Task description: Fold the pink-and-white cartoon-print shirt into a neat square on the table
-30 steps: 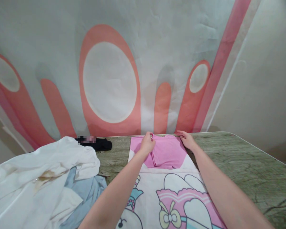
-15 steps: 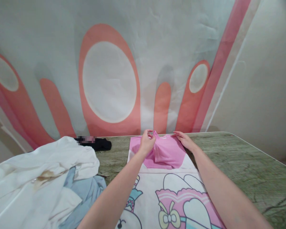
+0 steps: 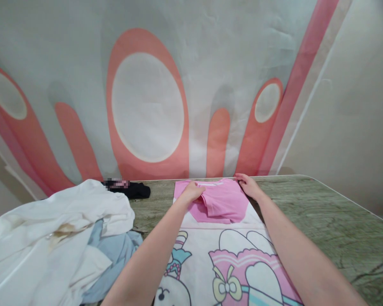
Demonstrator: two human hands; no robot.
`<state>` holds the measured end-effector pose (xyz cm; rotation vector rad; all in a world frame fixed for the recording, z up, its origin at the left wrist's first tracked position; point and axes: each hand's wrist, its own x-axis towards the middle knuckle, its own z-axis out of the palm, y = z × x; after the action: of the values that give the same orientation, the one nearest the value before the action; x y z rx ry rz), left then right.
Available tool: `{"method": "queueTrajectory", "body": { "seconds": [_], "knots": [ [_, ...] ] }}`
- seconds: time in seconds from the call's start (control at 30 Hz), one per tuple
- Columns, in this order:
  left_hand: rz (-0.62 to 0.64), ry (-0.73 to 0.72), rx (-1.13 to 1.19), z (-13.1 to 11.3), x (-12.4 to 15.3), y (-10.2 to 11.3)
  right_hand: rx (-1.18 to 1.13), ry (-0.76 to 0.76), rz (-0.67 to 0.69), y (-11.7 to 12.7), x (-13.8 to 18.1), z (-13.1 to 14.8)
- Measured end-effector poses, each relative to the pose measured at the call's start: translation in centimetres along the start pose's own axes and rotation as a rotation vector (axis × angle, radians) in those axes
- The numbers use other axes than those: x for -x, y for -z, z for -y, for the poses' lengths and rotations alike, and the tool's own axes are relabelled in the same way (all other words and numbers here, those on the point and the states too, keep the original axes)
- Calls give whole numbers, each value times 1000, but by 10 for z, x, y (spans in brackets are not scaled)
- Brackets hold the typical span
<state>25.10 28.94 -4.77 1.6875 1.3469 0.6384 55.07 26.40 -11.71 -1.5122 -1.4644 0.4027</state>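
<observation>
A white and pink T-shirt (image 3: 230, 250) with a cartoon print lies flat on the green table (image 3: 332, 221), collar end towards the wall. Its pink sleeve (image 3: 225, 202) is folded inward over the top part. My left hand (image 3: 191, 192) rests flat on the left part of that pink fold, fingers pressed down on the cloth. At the shirt's far right corner my right hand (image 3: 249, 186) lies flat on the pink cloth, fingers together. Neither hand lifts anything.
A heap of white cloth (image 3: 51, 238) with a pale blue garment (image 3: 115, 255) under it fills the left of the table. A black item (image 3: 134, 189) lies at the back by the wall. A painted wall with orange shapes stands close behind.
My left hand pinched and lifted the pink sleeve, then lowered it; it now lies flat on the fold. The right hand stayed at the corner.
</observation>
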Motion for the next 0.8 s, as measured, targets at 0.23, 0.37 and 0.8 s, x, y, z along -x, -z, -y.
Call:
{"method": "queueTrajectory", "body": {
  "seconds": [0.23, 0.37, 0.8],
  "knots": [
    [238, 78, 47, -14, 22, 13, 30, 8, 3, -2, -3, -6],
    [320, -209, -13, -18, 47, 13, 55, 8, -6, -1, -3, -8],
    [309, -325, -117, -10, 71, 1, 123, 19, -47, -1, -1, -6]
  ]
}}
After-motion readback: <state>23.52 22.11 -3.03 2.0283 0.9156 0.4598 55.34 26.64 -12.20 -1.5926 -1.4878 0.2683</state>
